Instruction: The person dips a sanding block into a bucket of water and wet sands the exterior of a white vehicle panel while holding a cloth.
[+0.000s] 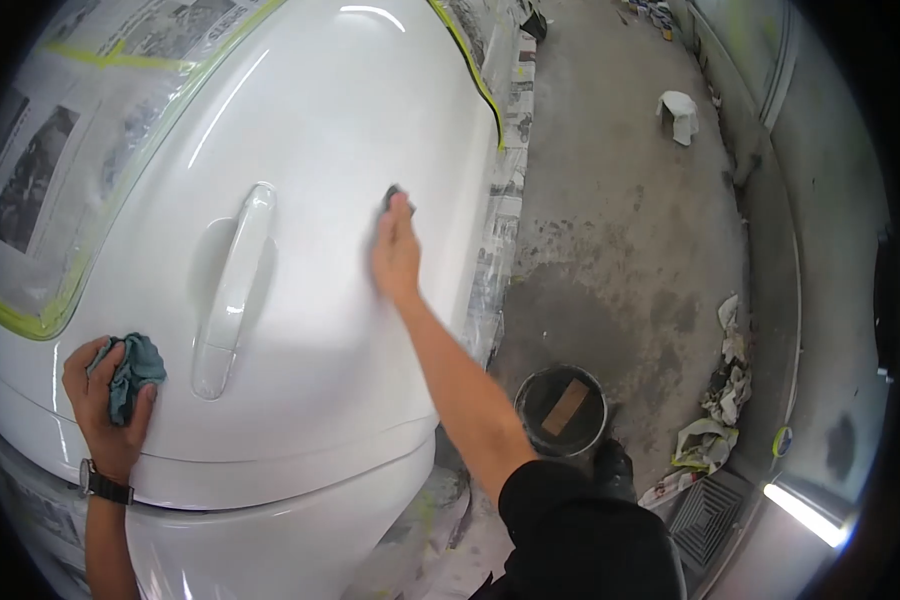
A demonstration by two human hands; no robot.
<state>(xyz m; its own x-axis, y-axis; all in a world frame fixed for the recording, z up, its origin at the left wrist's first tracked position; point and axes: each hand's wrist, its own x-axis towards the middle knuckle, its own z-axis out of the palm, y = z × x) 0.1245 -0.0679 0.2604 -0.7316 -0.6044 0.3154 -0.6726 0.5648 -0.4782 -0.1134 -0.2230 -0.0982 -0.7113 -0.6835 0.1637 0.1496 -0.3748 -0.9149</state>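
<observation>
A white car door [320,130] with a glossy door handle [235,290] fills the left and middle of the head view. My left hand [95,405], with a watch on its wrist, grips a crumpled teal cloth [135,375] against the panel, left of the handle. To the right of the handle, my right hand [398,255] lies along the door surface, its fingers pressed together. A small dark pad [392,192] shows at its fingertips; the rest of it is hidden under the hand.
Newspaper and plastic masking [160,75] with yellow-green tape covers the window. On the floor at right stands a dark bucket [598,432] with a brown block [566,407] in it. Crumpled paper [708,445] and a bright tube lamp [807,515] lie along the wall.
</observation>
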